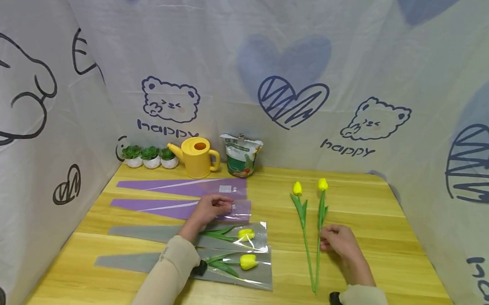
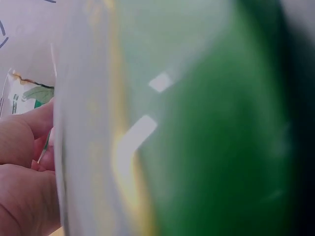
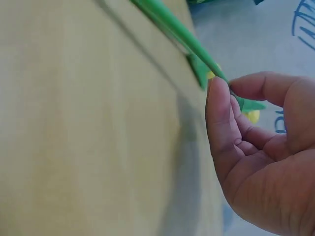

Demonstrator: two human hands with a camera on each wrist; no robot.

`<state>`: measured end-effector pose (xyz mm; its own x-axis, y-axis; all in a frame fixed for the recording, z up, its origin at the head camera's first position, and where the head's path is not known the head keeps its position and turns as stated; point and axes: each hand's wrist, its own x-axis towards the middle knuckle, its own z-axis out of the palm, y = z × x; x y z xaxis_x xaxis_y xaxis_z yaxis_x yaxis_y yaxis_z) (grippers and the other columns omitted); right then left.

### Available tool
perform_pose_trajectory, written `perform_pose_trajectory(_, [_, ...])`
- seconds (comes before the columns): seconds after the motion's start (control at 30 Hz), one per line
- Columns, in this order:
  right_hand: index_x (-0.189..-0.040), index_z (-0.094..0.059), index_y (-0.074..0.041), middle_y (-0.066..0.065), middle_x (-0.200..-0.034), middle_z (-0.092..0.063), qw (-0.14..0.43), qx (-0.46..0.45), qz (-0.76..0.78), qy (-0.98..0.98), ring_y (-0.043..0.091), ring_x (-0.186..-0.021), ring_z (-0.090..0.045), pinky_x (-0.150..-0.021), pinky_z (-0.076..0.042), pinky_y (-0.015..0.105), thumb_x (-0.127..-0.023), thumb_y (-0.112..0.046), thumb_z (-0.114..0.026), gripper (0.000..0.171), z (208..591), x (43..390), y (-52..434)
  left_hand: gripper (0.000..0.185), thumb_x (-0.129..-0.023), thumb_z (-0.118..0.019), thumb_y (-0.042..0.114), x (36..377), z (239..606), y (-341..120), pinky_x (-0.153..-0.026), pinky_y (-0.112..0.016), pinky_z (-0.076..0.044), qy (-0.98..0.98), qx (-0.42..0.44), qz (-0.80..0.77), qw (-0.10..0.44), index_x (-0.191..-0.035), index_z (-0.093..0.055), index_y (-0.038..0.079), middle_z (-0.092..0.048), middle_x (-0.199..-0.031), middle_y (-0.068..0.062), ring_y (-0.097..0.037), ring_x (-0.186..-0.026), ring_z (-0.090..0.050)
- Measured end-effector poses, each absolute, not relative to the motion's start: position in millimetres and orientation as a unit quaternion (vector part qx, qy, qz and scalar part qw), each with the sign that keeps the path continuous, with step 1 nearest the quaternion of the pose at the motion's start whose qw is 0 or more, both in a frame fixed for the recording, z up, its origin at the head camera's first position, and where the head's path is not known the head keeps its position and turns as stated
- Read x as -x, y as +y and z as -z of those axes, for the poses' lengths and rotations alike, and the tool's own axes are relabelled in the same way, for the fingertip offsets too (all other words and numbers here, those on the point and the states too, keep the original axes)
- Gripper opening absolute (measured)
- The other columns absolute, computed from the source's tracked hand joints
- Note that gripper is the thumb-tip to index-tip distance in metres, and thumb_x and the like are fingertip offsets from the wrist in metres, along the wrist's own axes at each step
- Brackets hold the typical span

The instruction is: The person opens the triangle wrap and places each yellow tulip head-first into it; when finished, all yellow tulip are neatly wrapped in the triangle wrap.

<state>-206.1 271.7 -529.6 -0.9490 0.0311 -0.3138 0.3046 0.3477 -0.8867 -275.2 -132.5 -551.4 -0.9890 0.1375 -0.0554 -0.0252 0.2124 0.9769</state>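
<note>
My right hand (image 1: 339,240) pinches the green stem of a yellow tulip (image 1: 323,185) between thumb and index finger, as the right wrist view shows. Another tulip (image 1: 298,189) lies just left of it, and the stem ends meet near the front. My left hand (image 1: 212,210) is over the lower purple flower sleeve (image 1: 154,206), thumb and fingers pinching the film near its wide right end. Its fingertips (image 2: 44,118) are partly hidden by blurred film in the left wrist view. Below that hand lie two grey sleeves (image 1: 136,232), each containing a yellow tulip (image 1: 246,235).
An upper purple sleeve (image 1: 184,185) with a white label lies behind the left hand. Along the back stand three small potted succulents (image 1: 150,156), a yellow watering can (image 1: 196,158) and a clipped green-and-white bag (image 1: 242,157). A printed curtain (image 1: 224,54) surrounds the wooden table (image 1: 374,214).
</note>
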Motion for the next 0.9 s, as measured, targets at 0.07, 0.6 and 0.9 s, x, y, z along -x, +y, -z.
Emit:
perform_pose_trajectory(0.07, [-0.132, -0.053, 0.02, 0.017, -0.096, -0.068, 0.118, -0.096, 0.563, 0.812, 0.016, -0.073, -0.069, -0.068, -0.062, 0.03, -0.103, -0.008, -0.056, 0.04, 521.8, 204.7, 272.6, 0.025, -0.09, -0.078, 0.001, 275.2, 551.6, -132.6, -0.073, -0.02, -0.053, 0.774, -0.032, -0.629, 0.065, -0.115, -0.076, -0.004, -0.078, -0.1, -0.013, -0.007, -0.082, -0.067])
perform_pose_trajectory(0.6, [-0.139, -0.053, 0.009, 0.004, -0.105, -0.064, 0.043, -0.062, 0.6, 0.796, 0.01, -0.08, -0.065, -0.077, -0.061, 0.029, -0.108, -0.02, -0.056, 0.043, 479.0, 199.6, 263.4, 0.029, -0.09, -0.076, -0.003, 272.4, 549.6, -132.8, -0.076, -0.018, -0.053, 0.757, -0.032, -0.647, 0.085, -0.119, -0.073, -0.006, -0.078, -0.098, -0.011, -0.007, -0.082, -0.068])
perform_pose_trajectory(0.9, [-0.127, -0.053, 0.011, -0.005, -0.094, -0.071, -0.023, -0.072, 0.663, 0.744, 0.007, -0.078, -0.072, -0.081, -0.062, 0.026, -0.107, -0.02, -0.058, 0.037, 468.5, 203.5, 246.3, 0.029, -0.091, -0.074, -0.004, 271.7, 548.3, -132.8, -0.076, -0.019, -0.054, 0.745, -0.027, -0.66, 0.094, -0.121, -0.071, -0.007, -0.078, -0.095, -0.007, -0.006, -0.081, -0.069])
